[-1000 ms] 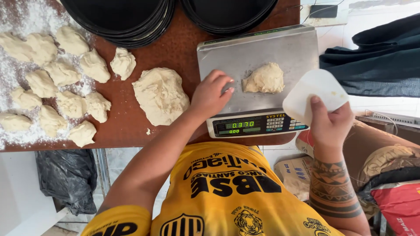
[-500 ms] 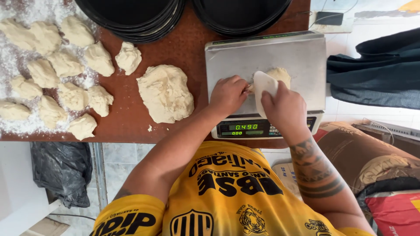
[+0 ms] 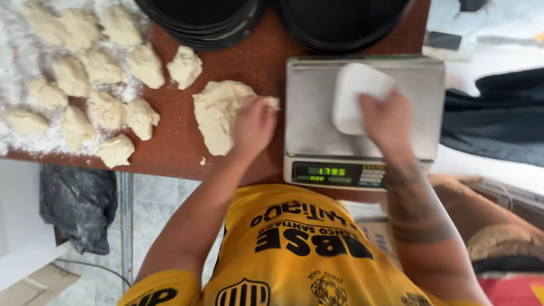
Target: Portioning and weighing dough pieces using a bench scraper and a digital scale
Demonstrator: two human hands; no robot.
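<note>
Fingers (image 3: 378, 107) curled on white scraper (image 3: 356, 96)

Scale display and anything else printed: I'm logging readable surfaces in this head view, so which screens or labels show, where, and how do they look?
Scale screen: front panel of the scale, a dark strip with green glowing digits.
Keypad: right of the screen, a pale grid of small buttons.
Shirt print: on the yellow shirt below the scale, black lettering and crests.
No packages or signs are clear enough to tell.
</note>
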